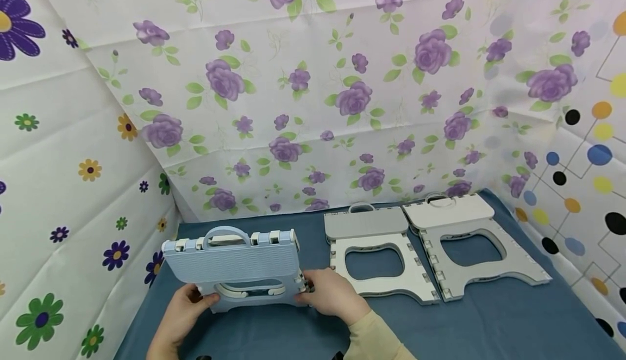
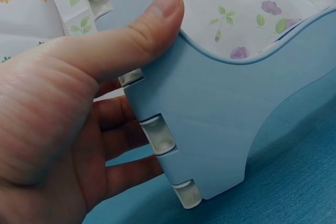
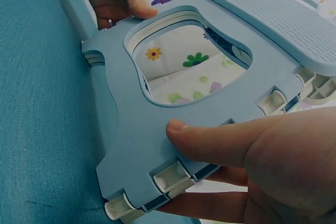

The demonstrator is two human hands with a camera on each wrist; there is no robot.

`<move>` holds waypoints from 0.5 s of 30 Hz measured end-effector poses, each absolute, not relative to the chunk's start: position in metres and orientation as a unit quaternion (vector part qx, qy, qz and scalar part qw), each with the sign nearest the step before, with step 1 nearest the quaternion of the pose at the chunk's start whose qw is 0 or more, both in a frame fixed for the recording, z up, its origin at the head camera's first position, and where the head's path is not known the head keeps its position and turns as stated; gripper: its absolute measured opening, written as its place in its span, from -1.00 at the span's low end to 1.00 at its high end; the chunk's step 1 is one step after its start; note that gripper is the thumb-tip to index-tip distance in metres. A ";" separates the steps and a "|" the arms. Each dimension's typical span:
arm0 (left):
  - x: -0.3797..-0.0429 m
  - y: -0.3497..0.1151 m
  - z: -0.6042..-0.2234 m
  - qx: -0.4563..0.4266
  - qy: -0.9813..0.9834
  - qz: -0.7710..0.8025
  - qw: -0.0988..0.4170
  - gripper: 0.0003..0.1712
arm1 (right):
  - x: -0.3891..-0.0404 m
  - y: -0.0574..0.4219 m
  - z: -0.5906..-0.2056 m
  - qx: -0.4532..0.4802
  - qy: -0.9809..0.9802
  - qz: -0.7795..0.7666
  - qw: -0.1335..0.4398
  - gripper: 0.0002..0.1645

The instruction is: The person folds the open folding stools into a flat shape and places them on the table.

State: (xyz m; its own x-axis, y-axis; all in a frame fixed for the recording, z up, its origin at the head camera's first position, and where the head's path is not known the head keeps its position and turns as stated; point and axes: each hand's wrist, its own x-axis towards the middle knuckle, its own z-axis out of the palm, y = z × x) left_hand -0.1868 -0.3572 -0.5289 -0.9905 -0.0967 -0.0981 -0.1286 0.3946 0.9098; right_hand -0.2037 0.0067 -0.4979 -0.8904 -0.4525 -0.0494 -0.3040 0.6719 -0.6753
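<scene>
A light blue folding step stool (image 1: 230, 265) stands on its feet, folded nearly flat, with its ribbed top panel and carry handle (image 1: 226, 234) uppermost. My left hand (image 1: 182, 315) grips its left side edge, thumb on the near face and fingers behind, as the left wrist view shows along the white hinge pieces (image 2: 158, 134). On the opposite edge my right hand (image 1: 332, 295) holds it the same way, the thumb (image 3: 197, 137) pressing the leg panel below the oval cutout.
Two grey-white folded step stools, one in the middle (image 1: 369, 240) and one farther right (image 1: 469, 246), lie flat side by side on the blue cloth (image 1: 274, 338). A flowered sheet (image 1: 313, 99) hangs behind, with patterned sheets at both sides.
</scene>
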 end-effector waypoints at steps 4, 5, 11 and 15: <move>-0.188 -0.358 -0.529 -0.068 0.839 0.540 0.010 -0.42 | -0.204 0.005 -0.498 -0.207 0.909 -0.347 0.103 -0.50; -0.189 -0.359 -0.528 -0.069 0.840 0.538 0.009 -0.41 | -0.205 0.005 -0.499 -0.208 0.909 -0.348 0.101 -0.50; -0.188 -0.359 -0.529 -0.072 0.837 0.542 0.011 -0.43 | -0.206 0.004 -0.501 -0.212 0.910 -0.343 0.095 -0.50; -0.188 -0.360 -0.531 -0.068 0.832 0.550 0.018 -0.45 | -0.204 0.004 -0.503 -0.209 0.912 -0.339 0.097 -0.50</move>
State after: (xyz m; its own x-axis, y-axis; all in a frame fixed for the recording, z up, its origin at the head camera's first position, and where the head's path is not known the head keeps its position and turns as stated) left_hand -0.1877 -0.3596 -0.5312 -0.9900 -0.0942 -0.1053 -0.1338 0.3859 0.9128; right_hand -0.2041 0.0037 -0.5027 -0.8935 -0.4477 -0.0357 -0.3159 0.6830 -0.6586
